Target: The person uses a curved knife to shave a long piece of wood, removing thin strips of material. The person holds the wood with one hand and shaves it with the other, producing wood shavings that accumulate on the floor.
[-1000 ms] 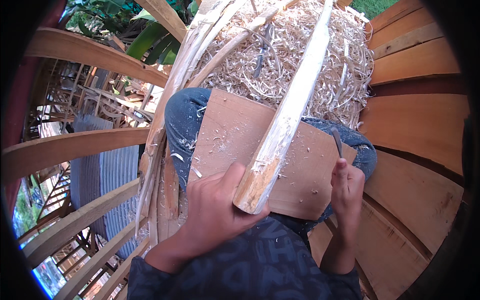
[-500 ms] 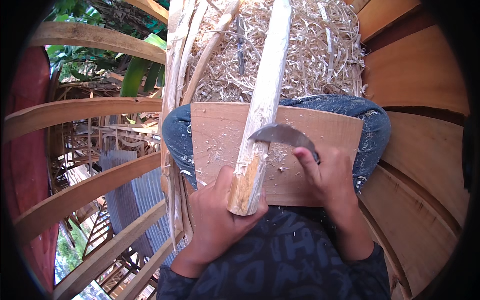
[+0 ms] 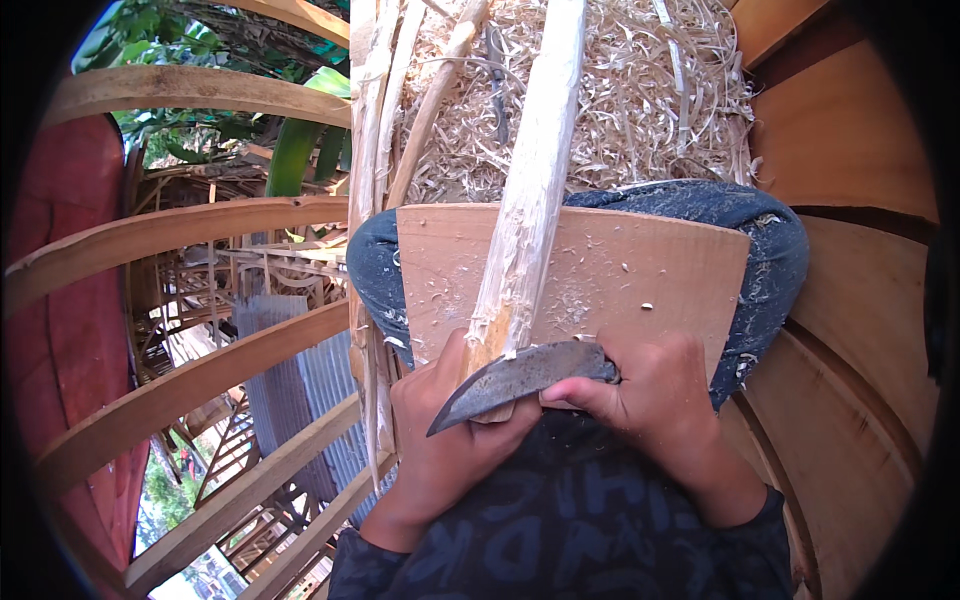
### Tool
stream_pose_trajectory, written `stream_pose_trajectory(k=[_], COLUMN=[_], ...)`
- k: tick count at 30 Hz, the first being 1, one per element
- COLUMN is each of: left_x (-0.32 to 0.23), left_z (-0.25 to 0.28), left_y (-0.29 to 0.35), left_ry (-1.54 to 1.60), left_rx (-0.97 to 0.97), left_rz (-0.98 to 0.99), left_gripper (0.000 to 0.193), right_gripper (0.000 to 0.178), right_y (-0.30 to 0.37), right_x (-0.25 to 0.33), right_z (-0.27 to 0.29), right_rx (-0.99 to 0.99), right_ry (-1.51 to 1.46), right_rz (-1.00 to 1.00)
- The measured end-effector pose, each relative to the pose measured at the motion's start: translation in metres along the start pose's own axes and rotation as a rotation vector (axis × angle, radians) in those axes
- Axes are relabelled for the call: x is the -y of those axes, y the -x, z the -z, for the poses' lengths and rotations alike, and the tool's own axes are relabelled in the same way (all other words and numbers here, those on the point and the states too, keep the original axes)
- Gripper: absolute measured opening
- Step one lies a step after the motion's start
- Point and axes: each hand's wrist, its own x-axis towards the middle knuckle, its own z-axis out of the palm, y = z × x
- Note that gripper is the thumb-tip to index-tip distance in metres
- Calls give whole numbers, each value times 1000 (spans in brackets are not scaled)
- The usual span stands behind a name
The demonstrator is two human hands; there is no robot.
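Pale long wooden pole (image 3: 528, 215), near end gripped in left hand (image 3: 420, 410). Right hand (image 3: 655, 385), angled inward, thumb extended, grips curved grey steel knife (image 3: 515, 380) over pole. Flat brown wooden board (image 3: 660, 265) beyond hands; curly pale shavings (image 3: 640, 130) farther.

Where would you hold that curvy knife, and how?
Probably hold the knife at its right end, coming from the right, where the right hand is wrapped around it. Its blade curves left to a narrow point, so that end looks risky to grab.
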Motion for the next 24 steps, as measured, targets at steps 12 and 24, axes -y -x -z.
stream_pose_trajectory(k=[12,24], left_x=[-12,-10], left_z=[23,30], left_y=[2,11], left_ry=[-11,-26], left_rx=[-29,-32], left_rz=[50,-52], left_gripper=[40,36], right_gripper=[58,50], right_y=[-10,-5], right_x=[-15,0], right_z=[43,11], right_rx=[-192,-224], right_ry=[-265,9], right_rz=[-275,-320])
